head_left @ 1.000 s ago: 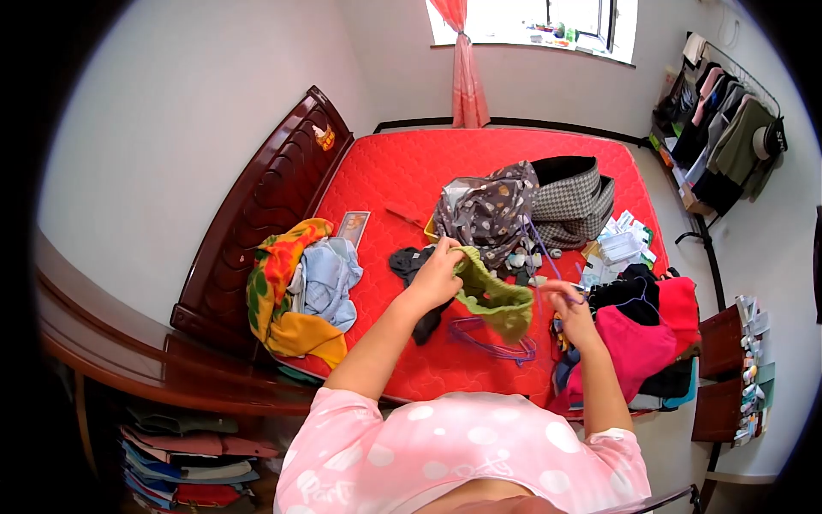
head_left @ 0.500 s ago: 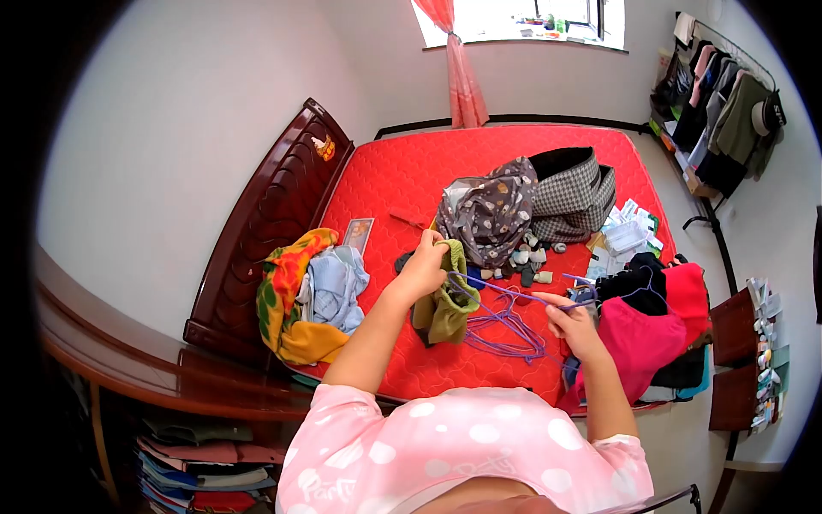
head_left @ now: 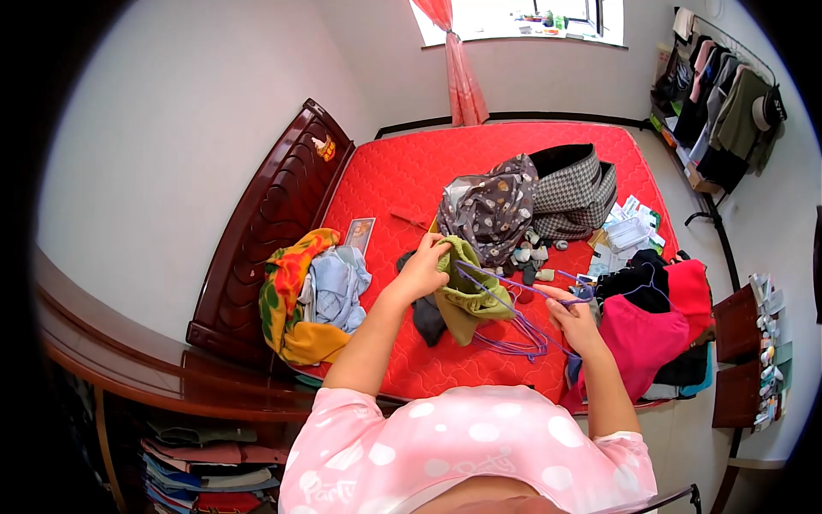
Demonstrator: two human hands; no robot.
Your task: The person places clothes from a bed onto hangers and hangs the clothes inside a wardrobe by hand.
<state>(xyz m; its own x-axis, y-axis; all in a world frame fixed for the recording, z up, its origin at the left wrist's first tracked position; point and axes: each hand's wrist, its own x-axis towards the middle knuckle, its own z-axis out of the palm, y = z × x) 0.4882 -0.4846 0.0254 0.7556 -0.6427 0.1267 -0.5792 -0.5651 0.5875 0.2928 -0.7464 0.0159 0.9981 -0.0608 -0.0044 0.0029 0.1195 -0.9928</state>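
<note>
My left hand [head_left: 421, 272] is closed on the waistband edge of an olive-green garment [head_left: 467, 319], perhaps shorts, held above the bed. Its elastic opening gapes toward the right. In my right hand [head_left: 574, 320] is a purple clothes hanger [head_left: 521, 284], its hook end at my fingers and its far end inside the garment's opening. Below, more purple hangers [head_left: 512, 348] lie in a loose bundle on the red mattress [head_left: 419, 368]. A dark grey cloth [head_left: 428, 321] lies behind the green garment.
Left on the bed is a pile of clothes [head_left: 338, 287]. A checked storage bag [head_left: 574, 193], a patterned grey cloth [head_left: 492, 210] and rolled socks [head_left: 531, 254] lie beyond my hands. To the right are a pink garment [head_left: 642, 334] and a clear plastic box [head_left: 628, 233].
The green garment has shifted right and tilted, its opening now turned toward the hanger. The hanger's end sits deeper inside it. My right hand has barely moved.
</note>
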